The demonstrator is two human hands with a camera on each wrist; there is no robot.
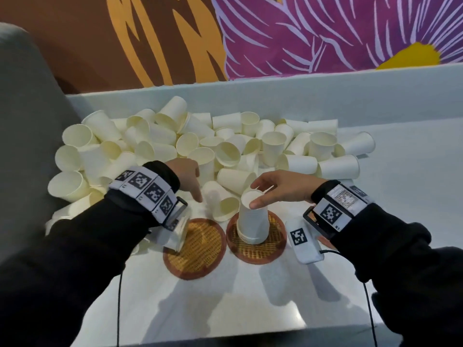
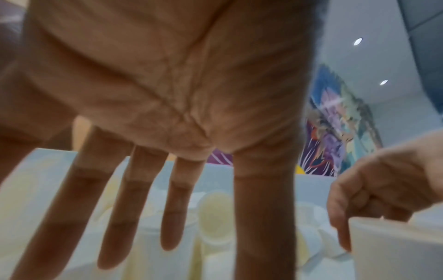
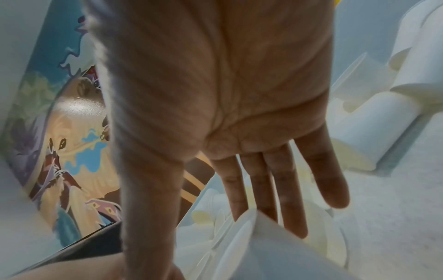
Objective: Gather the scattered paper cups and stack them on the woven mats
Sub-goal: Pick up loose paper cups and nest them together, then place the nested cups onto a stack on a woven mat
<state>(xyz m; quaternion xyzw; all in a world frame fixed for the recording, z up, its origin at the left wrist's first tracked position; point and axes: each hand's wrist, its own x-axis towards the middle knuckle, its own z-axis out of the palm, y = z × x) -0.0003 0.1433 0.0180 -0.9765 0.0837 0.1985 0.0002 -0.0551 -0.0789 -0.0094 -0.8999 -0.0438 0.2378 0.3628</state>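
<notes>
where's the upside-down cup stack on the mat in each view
Head: cup stack at lower centre, on the right woven mat, right hand on top.
Left wrist: lower right corner.
Right wrist: bottom centre, under the fingers.
Shared landmark: the loose cup pile.

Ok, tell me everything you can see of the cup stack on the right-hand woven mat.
The cup stack is a nested column of plain white paper cups, upside down, bases up, with several rolled rims bunched at the bottom. It stands upright on the right-hand woven mat, roughly centred on it. The right hand touches the top cup at its base, thumb on the near edge and fingers over the far side, straight in the wrist view. A loose cup lies on its side just left of it.
</notes>
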